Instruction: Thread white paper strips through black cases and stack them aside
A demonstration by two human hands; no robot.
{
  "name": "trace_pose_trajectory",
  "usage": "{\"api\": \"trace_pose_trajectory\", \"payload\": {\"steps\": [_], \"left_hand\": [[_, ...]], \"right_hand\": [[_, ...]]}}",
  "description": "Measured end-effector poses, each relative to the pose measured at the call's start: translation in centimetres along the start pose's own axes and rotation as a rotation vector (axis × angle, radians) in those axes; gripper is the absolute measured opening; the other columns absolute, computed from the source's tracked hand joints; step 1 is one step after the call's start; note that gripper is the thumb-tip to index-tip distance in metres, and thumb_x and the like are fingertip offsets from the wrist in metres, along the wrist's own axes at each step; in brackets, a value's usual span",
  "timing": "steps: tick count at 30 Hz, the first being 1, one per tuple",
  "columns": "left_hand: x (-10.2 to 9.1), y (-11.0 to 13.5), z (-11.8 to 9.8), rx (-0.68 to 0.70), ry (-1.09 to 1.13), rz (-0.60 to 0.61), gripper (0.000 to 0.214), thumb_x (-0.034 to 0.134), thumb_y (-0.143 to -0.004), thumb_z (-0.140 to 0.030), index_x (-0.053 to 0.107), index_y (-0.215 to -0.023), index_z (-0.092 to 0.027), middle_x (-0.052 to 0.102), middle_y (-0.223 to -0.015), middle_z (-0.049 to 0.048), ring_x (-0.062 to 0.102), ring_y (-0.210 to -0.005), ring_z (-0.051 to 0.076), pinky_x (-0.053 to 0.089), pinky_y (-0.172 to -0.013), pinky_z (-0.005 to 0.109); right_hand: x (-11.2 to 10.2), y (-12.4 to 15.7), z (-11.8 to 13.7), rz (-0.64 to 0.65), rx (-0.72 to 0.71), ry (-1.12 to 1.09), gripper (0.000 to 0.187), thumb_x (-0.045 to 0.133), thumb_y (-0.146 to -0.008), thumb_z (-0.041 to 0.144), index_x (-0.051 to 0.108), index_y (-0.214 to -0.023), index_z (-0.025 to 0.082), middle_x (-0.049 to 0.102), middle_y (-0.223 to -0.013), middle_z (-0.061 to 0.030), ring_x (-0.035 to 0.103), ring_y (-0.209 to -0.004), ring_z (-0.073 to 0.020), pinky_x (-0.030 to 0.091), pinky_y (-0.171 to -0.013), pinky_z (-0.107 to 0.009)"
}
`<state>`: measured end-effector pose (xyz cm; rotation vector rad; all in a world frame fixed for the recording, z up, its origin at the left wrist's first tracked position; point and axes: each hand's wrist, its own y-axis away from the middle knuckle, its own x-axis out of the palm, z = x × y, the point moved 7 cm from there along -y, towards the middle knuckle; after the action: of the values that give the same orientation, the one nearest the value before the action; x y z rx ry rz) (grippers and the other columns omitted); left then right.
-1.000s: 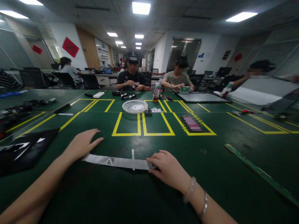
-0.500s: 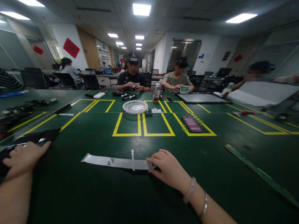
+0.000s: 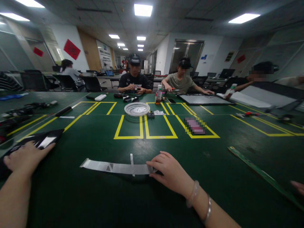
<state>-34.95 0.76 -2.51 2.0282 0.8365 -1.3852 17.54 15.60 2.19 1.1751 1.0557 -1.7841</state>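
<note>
A long white flat ribbon strip [image 3: 111, 167] lies across the green table in front of me. My right hand [image 3: 169, 172] rests on its right end, fingers curled down and pressing it flat. My left hand [image 3: 25, 156] lies far to the left on a glossy black sheet [image 3: 45, 139], fingers stretched over it, holding nothing.
Yellow taped rectangles mark the green table [image 3: 152, 202]. A white mesh fan cover [image 3: 137, 108], a drink bottle [image 3: 158, 94] and small parts sit mid-table. A long green strip [image 3: 261, 174] lies at right. Two people work across from me; another sits at far right.
My left hand left the strip's left end and moved out left onto the black sheet. The right hand stayed on the strip. The strip shifted slightly left.
</note>
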Motion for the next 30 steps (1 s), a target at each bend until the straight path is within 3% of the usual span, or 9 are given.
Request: {"api": "trace_pose_trajectory", "payload": {"steps": [2,3,6,8,11,15,17,20,30], "left_hand": [[-2.5,0.5,-0.7,-0.151,-0.188,-0.270,0.095,0.032,-0.069,-0.083,0.057,-0.115,-0.004,0.067,-0.085,0.0190,0.054,-0.108,0.052,0.036,-0.075,0.053],[-3.2,0.7,-2.0,-0.125,-0.240,-0.346,0.102,0.033,-0.068,-0.084,0.052,-0.125,-0.001,0.067,-0.097,0.0220,0.056,-0.107,0.049,0.038,-0.076,0.051],[-3.1,1.6,-8.3,0.206,-0.243,-0.381,0.101,0.033,-0.075,-0.080,0.044,-0.135,0.001,0.060,-0.123,0.0253,0.055,-0.113,0.046,0.040,-0.083,0.051],[-2.2,3.3,-13.0,0.410,-0.216,-0.394,0.090,0.040,-0.081,-0.072,0.045,-0.136,-0.002,0.056,-0.130,0.0235,0.052,-0.120,0.041,0.037,-0.094,0.053],[0.3,7.4,-19.8,0.746,-0.166,-0.377,0.074,0.052,-0.082,-0.064,0.047,-0.135,-0.012,0.052,-0.138,0.0176,0.046,-0.128,0.035,0.022,-0.112,0.056],[4.7,13.8,-26.1,1.100,-0.139,-0.222,0.072,0.067,-0.077,-0.059,0.049,-0.136,-0.022,0.050,-0.141,0.0135,0.042,-0.133,0.034,0.010,-0.118,0.056],[6.5,16.2,-27.7,1.208,-0.111,-0.130,0.075,0.071,-0.074,-0.056,0.048,-0.137,-0.024,0.050,-0.141,0.0123,0.043,-0.133,0.033,0.010,-0.119,0.057],[8.4,17.8,-28.7,1.270,-0.074,-0.024,0.078,0.076,-0.071,-0.054,0.049,-0.137,-0.024,0.050,-0.141,0.0124,0.044,-0.132,0.033,0.013,-0.118,0.059],[11.0,17.2,-28.8,1.250,-0.010,0.103,0.073,0.078,-0.075,-0.049,0.049,-0.138,-0.026,0.046,-0.146,0.0108,0.039,-0.137,0.031,0.014,-0.119,0.057]], "right_hand": [[-0.1,0.0,0.2,-0.001,-0.012,-0.019,0.040,0.070,-0.086,0.026,0.061,-0.124,0.029,0.067,-0.110,-0.0008,0.060,-0.106,-0.0196,0.033,-0.110,-0.047],[-0.1,0.0,0.3,-0.001,-0.018,-0.028,0.040,0.070,-0.086,0.026,0.061,-0.124,0.029,0.067,-0.110,-0.0007,0.060,-0.105,-0.0195,0.032,-0.110,-0.046],[-0.2,0.0,0.4,-0.003,-0.037,-0.040,0.040,0.071,-0.086,0.025,0.060,-0.125,0.029,0.066,-0.111,-0.0007,0.059,-0.105,-0.0197,0.032,-0.110,-0.045],[-0.2,0.0,0.5,-0.007,-0.050,-0.036,0.040,0.070,-0.086,0.026,0.060,-0.125,0.028,0.066,-0.111,-0.0012,0.059,-0.105,-0.0200,0.033,-0.109,-0.045],[-0.2,0.0,0.5,-0.005,-0.068,-0.033,0.039,0.070,-0.087,0.026,0.061,-0.125,0.028,0.065,-0.112,-0.0018,0.059,-0.104,-0.0202,0.036,-0.105,-0.043],[-0.2,0.1,0.8,0.002,-0.092,-0.039,0.039,0.071,-0.085,0.025,0.062,-0.123,0.027,0.064,-0.114,-0.0024,0.057,-0.104,-0.0203,0.040,-0.097,-0.039],[-0.2,0.0,1.0,0.018,-0.100,-0.041,0.041,0.072,-0.084,0.024,0.062,-0.123,0.027,0.064,-0.115,-0.0021,0.057,-0.103,-0.0196,0.041,-0.094,-0.038],[0.0,0.0,1.2,0.047,-0.105,-0.048,0.041,0.073,-0.082,0.024,0.063,-0.121,0.027,0.065,-0.112,-0.0009,0.058,-0.101,-0.0181,0.041,-0.090,-0.035],[0.4,-0.1,1.3,0.077,-0.092,-0.073,0.040,0.075,-0.080,0.025,0.065,-0.119,0.027,0.067,-0.105,-0.0011,0.060,-0.096,-0.0177,0.040,-0.087,-0.034]]}}
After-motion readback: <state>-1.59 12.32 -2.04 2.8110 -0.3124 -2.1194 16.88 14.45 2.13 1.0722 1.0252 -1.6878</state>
